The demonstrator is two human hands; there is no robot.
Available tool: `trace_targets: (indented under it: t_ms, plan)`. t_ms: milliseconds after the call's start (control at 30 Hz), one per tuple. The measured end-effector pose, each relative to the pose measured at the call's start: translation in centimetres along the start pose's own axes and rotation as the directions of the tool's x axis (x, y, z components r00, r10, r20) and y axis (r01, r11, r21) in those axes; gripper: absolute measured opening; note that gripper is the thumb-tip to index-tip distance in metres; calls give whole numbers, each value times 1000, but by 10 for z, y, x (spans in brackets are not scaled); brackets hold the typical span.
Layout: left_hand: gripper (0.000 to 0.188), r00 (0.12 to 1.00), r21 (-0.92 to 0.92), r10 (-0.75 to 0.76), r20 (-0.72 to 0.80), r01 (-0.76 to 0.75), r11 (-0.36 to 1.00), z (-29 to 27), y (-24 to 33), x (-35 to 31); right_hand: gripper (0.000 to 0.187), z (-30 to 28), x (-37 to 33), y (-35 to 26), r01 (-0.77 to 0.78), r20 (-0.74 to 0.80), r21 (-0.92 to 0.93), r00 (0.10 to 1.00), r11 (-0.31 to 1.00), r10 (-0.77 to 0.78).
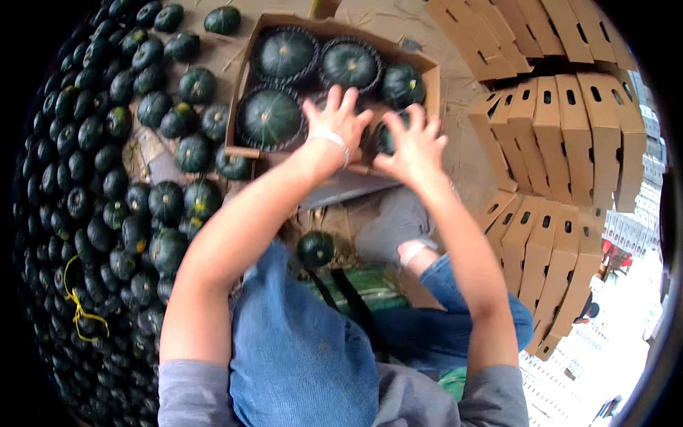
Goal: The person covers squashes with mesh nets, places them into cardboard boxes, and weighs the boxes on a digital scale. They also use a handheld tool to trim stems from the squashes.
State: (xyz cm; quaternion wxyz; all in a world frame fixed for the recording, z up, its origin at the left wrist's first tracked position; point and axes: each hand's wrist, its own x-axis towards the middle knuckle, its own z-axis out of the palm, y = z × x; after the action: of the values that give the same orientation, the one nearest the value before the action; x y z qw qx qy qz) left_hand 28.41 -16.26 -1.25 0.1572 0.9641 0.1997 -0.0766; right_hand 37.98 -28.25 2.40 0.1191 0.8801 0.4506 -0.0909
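Note:
A cardboard box lies in front of me with several dark green kabocha squashes in it. The far-left squash, the far-middle squash and the near-left squash sit in dark netted sleeves. At the right side, another squash shows no sleeve. My left hand, with a white band at the wrist, reaches over the near middle of the box, fingers spread. My right hand is over the near right corner, fingers apart, beside a partly hidden squash. Whether either hand touches a squash is hard to tell.
A large heap of squashes fills the left side, with a yellow cord on it. Cardboard boxes stand stacked in rows at the right. One loose squash rests near my legs.

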Motion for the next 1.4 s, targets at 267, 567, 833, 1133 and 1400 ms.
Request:
trace_targets:
  t_ms: [267, 567, 833, 1133, 1400]
  plan:
    - [71, 908, -221, -13, -420, -89, 971, -19, -52, -34, 57, -6, 32, 30, 361, -104, 83, 930, 929, -352]
    - [43, 827, -768, -552, -105, 285, 574, 25, -139, -80, 63, 124, 254, 207, -315, -72, 597, 895, 737, 441]
    - [46, 779, -578, -528, -337, 272, 770, -9, -116, -88, 29, 119, 257, 184, -241, -130, 845, 774, 477, 620]
    - [75, 987, -991, -93, -130, -126, 49, -72, -15, -25, 36, -36, 19, 10, 47, -72, 989, 981, -137, -181]
    - [48, 999, -941, 49, -20, -36, 337, -60, -25, -98, 39, -48, -28, -34, 541, -557, 710, 823, 451, -111]
